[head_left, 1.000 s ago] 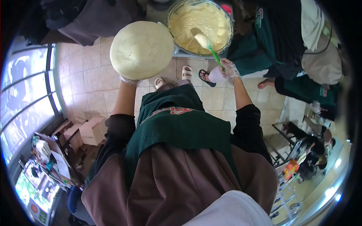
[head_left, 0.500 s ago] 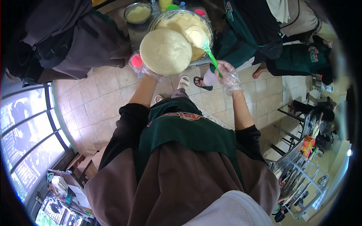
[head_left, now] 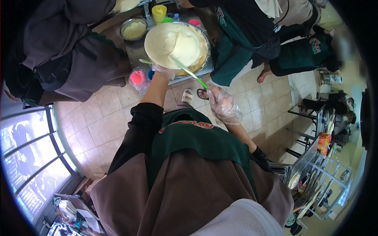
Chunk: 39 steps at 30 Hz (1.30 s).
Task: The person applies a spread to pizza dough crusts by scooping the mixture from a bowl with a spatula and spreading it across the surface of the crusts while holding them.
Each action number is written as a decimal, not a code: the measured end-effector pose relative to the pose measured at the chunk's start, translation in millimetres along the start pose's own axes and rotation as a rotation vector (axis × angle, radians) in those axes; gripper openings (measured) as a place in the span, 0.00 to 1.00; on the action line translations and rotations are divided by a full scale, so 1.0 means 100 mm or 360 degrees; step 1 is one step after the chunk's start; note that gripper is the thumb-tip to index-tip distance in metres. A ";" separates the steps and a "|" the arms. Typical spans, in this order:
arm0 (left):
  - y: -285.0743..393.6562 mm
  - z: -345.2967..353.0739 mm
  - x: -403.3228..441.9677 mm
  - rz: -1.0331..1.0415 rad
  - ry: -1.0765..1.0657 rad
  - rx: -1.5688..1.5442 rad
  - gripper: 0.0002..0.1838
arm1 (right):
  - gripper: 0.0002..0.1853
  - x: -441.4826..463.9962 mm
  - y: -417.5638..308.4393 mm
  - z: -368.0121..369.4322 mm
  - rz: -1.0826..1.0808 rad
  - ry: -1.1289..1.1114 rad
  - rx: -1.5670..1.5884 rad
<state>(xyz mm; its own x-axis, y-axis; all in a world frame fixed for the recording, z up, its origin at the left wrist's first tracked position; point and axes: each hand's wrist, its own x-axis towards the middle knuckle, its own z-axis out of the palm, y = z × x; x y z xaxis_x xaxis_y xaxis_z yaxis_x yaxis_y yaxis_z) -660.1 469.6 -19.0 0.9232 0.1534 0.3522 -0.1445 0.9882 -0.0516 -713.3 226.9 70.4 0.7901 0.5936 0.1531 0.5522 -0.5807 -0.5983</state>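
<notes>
Cream (head_left: 187, 46) has just reached the pale round layer (head_left: 154, 43), partly covering it; spreading appears under way. The left hand (head_left: 163, 70) supports the layer over the bowl (head_left: 209, 51), finger closure indeterminable; the right hand (head_left: 221, 105) is clamped around the spatula (head_left: 189, 72).

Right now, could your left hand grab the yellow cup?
Probably not: the left hand is busy under the round cake, holding it up, and the yellow cup stands beyond that cake.

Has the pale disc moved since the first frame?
Yes, rightward against the bowl: the disc was at its left side, now it covers part of it.
</notes>
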 end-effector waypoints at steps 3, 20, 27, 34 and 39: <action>-0.02 -0.02 -0.02 -0.0006 0.0078 -0.0047 0.32 | 0.12 0.16 -0.11 -0.20 -0.0103 0.0137 0.0157; 0.02 -0.19 -0.08 0.0145 0.0289 -0.0040 0.28 | 0.11 0.27 0.15 -0.26 -0.0322 -0.0024 0.0229; -0.01 0.03 -0.17 0.0357 0.0318 0.2223 0.32 | 0.13 0.54 0.46 -0.45 -0.0180 0.0202 -0.0175; -0.01 -0.07 0.02 0.0508 0.0388 0.0753 0.36 | 0.12 0.03 0.30 -0.27 -0.0366 0.0017 0.0010; 0.01 0.00 -0.10 0.1023 0.0007 0.2730 0.39 | 0.11 0.21 0.11 -0.41 -0.0432 0.0146 0.0148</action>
<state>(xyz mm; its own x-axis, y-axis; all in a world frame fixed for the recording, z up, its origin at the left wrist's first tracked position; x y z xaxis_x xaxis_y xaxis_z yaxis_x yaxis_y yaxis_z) -669.9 469.5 -22.8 0.5844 0.4661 0.6643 -0.5957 -0.3095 0.7412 -680.1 210.4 99.5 0.6400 0.6647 0.3854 0.7232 -0.3517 -0.5944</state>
